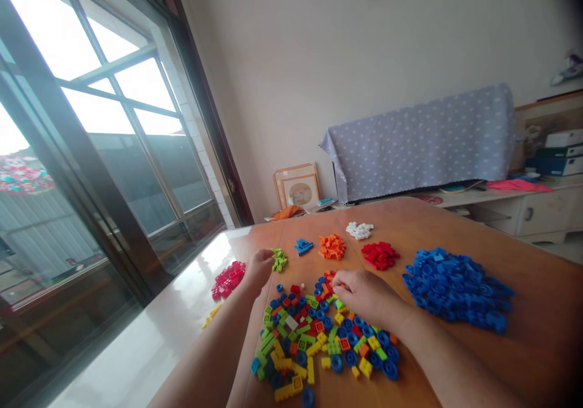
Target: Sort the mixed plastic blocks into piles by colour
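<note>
My left hand [259, 269] reaches to the small pile of lime green building bricks [279, 260], its fingertips at the pile's left edge. The fingers are drawn together, and what they hold, if anything, is hidden. My right hand [367, 294] is over the far right part of a mixed heap of building bricks [306, 339]. Its fingers are bent in a pinch beside some orange and red bricks [327, 277]; I cannot make out what is between them. Yellow, green, blue, red and orange pieces, with blue rings, make up the heap.
Sorted piles surround the heap: pink bricks [228, 280], yellow bricks [211, 316], blue bricks [303, 246], orange bricks [332, 246], white bricks [359, 231], red bricks [381, 255] and a large blue pile [456, 289]. All lie on a wooden table [410, 217], beside a glass door.
</note>
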Demonstrator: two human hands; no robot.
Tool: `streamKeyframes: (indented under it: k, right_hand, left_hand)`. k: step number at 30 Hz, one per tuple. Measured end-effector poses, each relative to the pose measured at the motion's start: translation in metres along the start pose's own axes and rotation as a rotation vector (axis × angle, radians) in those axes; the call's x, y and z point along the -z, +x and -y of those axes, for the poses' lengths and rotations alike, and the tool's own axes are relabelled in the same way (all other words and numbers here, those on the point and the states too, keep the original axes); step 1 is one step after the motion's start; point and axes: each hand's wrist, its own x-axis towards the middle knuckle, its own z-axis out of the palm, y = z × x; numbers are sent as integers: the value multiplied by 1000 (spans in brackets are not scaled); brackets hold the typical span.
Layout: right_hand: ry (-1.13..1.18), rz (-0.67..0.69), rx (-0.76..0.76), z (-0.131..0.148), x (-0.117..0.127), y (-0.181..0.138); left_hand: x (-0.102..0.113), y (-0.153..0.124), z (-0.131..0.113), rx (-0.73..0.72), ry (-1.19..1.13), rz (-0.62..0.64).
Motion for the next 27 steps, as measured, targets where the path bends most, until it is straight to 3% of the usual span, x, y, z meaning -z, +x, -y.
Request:
streamKeyframes:
  k: [8,12,15,20,27]
  right_hand:
    - [-40,30,-59,-8,2,0]
    - [-35,83,-68,-8,0,-1]
    - [-29,102,-43,-6,-3,-2]
    - [-28,100,-29,-5,-6,-2]
    - [-109,81,-19,-2,-15,2]
  left_hand:
    - [19,-72,-37,7,-140,146]
    - [16,-104,-53,-3,-126,268]
    - [8,-123,-59,-61,-141,288]
    - [-2,-134,-56,-95,-144,270]
    - [11,-122,-37,-208,41,151]
